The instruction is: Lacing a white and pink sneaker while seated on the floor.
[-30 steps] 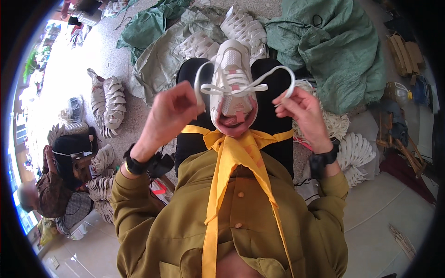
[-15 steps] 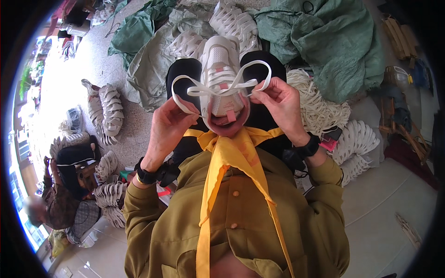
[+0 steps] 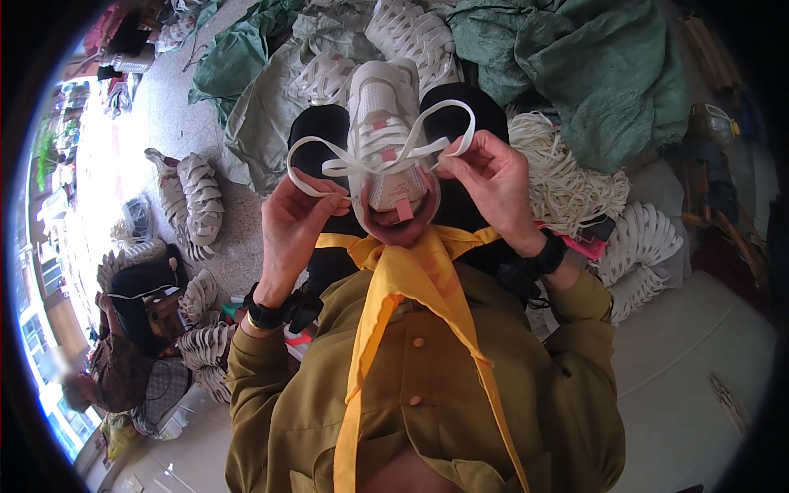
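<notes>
Two bare hands at frame centre: left hand (image 3: pixel 296 226) pinching one loop of flat white shoelace (image 3: pixel 371 162); white mesh sneaker with pink accents (image 3: pixel 386 140) upright between, upper centre; right hand (image 3: pixel 491 182) pinching the other loop; bundle of cream laces (image 3: pixel 567 177) further right.

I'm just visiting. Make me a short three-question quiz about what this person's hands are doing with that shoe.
1. True or false: the white shoe lies on the floor, untouched.
2. What does each hand pinch? A) a loop of the white lace B) the yellow scarf C) a green sack
3. What does each wrist wear?

Key
1. False: it rests on the person's lap between both hands.
2. A: the left hand and the right hand each pinch a loop.
3. A dark band.
</notes>
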`<action>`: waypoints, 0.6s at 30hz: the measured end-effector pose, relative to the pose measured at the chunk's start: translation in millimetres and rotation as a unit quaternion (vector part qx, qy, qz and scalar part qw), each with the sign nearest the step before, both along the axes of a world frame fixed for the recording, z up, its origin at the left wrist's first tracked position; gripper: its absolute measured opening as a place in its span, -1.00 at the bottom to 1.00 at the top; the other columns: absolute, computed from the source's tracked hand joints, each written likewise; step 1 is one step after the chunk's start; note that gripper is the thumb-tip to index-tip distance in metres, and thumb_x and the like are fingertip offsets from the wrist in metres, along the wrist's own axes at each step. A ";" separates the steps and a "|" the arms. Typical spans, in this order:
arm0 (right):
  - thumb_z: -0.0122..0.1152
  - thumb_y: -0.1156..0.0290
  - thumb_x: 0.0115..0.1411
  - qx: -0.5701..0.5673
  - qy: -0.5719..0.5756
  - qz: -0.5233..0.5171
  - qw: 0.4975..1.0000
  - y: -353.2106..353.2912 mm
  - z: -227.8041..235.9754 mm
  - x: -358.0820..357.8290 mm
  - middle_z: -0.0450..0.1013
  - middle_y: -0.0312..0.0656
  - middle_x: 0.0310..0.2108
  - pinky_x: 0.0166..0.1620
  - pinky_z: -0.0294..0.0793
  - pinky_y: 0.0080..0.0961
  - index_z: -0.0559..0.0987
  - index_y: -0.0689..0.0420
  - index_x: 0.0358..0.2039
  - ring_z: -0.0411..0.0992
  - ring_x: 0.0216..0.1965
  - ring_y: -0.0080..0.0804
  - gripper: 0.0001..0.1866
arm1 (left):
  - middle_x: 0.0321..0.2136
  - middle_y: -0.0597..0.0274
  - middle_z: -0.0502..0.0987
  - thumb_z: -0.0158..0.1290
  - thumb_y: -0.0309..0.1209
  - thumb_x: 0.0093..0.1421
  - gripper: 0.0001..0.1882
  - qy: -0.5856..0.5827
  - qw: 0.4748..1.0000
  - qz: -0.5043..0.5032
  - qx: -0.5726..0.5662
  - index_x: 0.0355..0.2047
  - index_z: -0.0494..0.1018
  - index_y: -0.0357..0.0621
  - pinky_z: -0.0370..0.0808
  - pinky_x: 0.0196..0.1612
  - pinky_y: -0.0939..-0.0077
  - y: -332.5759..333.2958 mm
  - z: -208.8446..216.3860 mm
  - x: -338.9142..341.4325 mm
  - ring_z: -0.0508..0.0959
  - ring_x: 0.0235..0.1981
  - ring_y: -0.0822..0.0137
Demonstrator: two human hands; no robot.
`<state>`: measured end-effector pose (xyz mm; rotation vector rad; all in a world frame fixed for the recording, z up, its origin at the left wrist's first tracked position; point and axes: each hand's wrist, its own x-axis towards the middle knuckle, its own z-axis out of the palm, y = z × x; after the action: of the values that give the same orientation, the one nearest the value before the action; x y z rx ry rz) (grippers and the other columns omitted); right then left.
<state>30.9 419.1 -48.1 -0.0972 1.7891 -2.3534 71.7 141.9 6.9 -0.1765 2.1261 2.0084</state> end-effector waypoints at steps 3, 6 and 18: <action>0.21 0.71 0.30 0.017 0.003 -0.002 1.000 0.6 -2.6 -0.1 0.61 -0.18 -0.21 -0.05 0.66 -0.55 0.54 0.29 -0.19 0.61 -0.18 -0.54 -0.89 | -0.18 0.04 0.64 0.16 -0.63 0.31 -0.89 0.004 1.000 -0.004 0.003 -0.18 0.47 -0.33 0.68 -0.07 0.47 -0.2 -0.7 0.6 0.69 -0.21 0.34; 0.21 0.71 0.30 0.011 0.016 0.002 1.000 -0.9 -4.6 0.4 0.61 -0.20 -0.22 -0.04 0.65 -0.58 0.54 0.29 -0.18 0.61 -0.18 -0.56 -0.89 | -0.18 0.04 0.64 0.16 -0.63 0.30 -0.89 0.002 1.000 0.004 0.007 -0.18 0.48 -0.33 0.68 -0.07 0.46 0.8 -1.4 1.2 0.69 -0.20 0.34; 0.30 0.66 0.26 0.058 0.044 0.019 0.997 2.0 1.0 -3.2 0.62 -0.25 -0.26 -0.05 0.64 -0.61 0.58 0.29 -0.22 0.60 -0.17 -0.62 -0.90 | -0.19 0.04 0.64 0.16 -0.61 0.31 -0.90 -0.004 1.000 0.019 -0.007 -0.21 0.48 -0.33 0.65 -0.06 0.46 4.5 1.8 1.6 0.68 -0.24 0.36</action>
<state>27.8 421.2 -47.0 -0.2198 1.9408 -2.2469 73.3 146.4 8.7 -0.2273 2.1488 2.0098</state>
